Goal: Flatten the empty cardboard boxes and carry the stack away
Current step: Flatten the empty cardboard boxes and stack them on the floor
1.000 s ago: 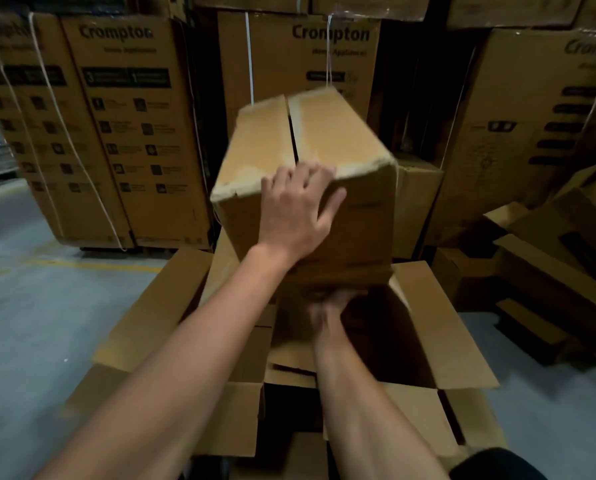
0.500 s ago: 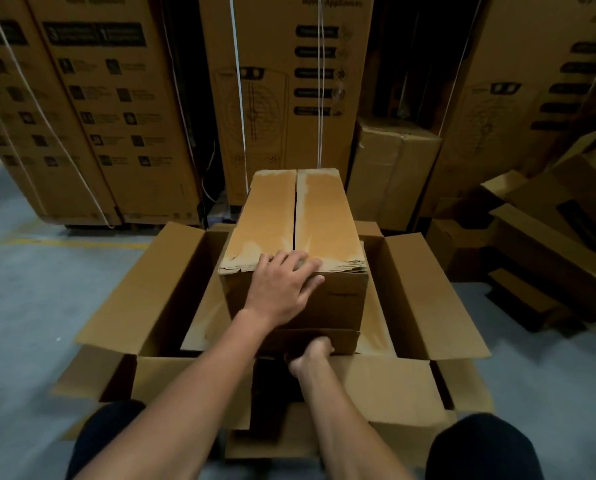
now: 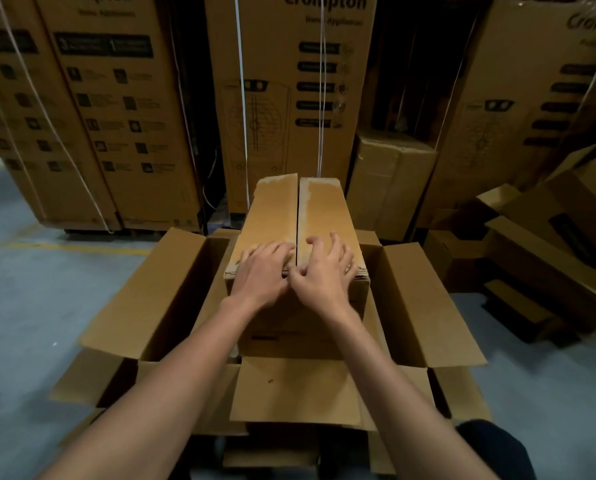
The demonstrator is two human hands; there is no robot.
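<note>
A small closed cardboard box (image 3: 289, 213) stands inside a larger open box (image 3: 172, 296) whose flaps are spread outward. The small box's two top flaps meet along a dark centre seam. My left hand (image 3: 260, 271) lies on the near edge of the left flap, fingers reaching toward the seam. My right hand (image 3: 324, 271) rests on the right flap, fingers spread and thumb at the seam near the front edge. Neither hand has a clear grip on a flap. The small box's lower part is hidden by my arms and the big box's walls.
Tall strapped printed cartons (image 3: 289, 98) form a wall behind. A plain box (image 3: 390, 181) stands at back right. Loose opened boxes (image 3: 549, 237) are piled on the right. Grey concrete floor (image 3: 30, 271) with a yellow line lies to the left. My knee (image 3: 494, 445) shows bottom right.
The small box came down from mid-air into the big open box. My right hand moved from under it up onto its top beside my left hand.
</note>
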